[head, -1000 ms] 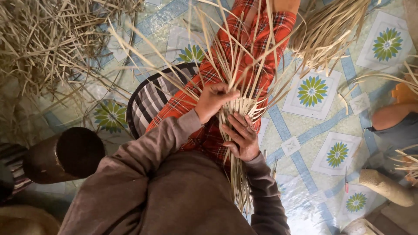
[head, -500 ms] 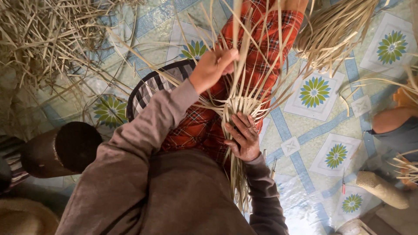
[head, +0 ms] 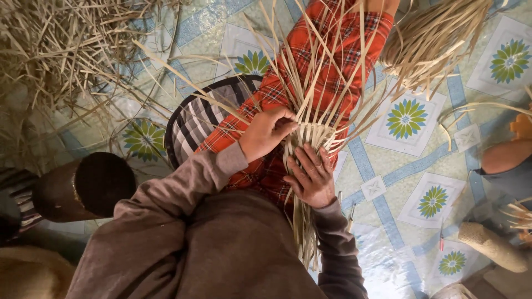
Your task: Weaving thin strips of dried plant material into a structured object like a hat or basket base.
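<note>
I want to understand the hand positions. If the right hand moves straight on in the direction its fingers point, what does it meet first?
The right hand points up the picture, fingers flat on the woven strips. Straight on, it would probably meet first the left hand fingertips at the weave, though depth is unclear.

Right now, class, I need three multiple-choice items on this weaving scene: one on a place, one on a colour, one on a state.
1. Where does the woven strip bundle rest?
A. On the person's lap, over the red checked cloth
B. Inside the dark round container
C. On a shelf

2. What colour are the flower patterns on the floor mat?
A. Pink and black
B. Green and blue
C. Plain white

3. How are the two hands placed?
A. Both away from the strips
B. One holds a knife
C. The left hand grips the strips and the right hand presses on them

Answers: 1 A, the bundle lies over the checked leg; 2 B, green petals with blue centres; 3 C, both hands touch the strips.
</note>
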